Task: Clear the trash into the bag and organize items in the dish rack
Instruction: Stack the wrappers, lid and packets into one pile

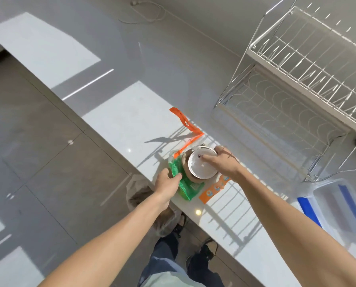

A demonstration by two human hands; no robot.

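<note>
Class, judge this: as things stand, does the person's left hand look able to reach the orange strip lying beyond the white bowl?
Probably yes. The left hand grips the green packet, but bare counter leads to the orange strip; only letting go seems needed.

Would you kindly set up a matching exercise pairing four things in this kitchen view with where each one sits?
Things:
1. dish rack
2. white cup
3. green packet
4. blue-edged plastic bin

Places:
A. under the right hand
B. at the right edge, near the person
C. pinched by the left hand
D. upper right, on the counter

Pairs: 1-D, 2-A, 3-C, 4-B
</note>
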